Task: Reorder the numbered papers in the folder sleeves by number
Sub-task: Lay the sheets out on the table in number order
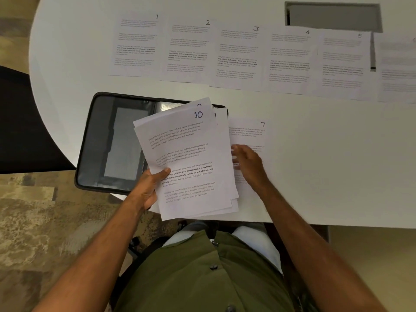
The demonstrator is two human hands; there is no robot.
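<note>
The left hand (pixel 148 188) gripped a stack of papers (pixel 189 163), thumb pressed on sheet 10. The right hand (pixel 248 164) lay open-fingered on sheet 7 (pixel 249 134), just right of the stack; the folder (pixel 112 140) lay left of the thumb.

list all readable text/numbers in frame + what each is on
"1", "2", "3", "4", "5": row of sheets, top corners.
"7": sheet under right hand.
"10": top sheet in left hand.
Far-right sheet's number out of frame; row's body text too blurred.
</note>
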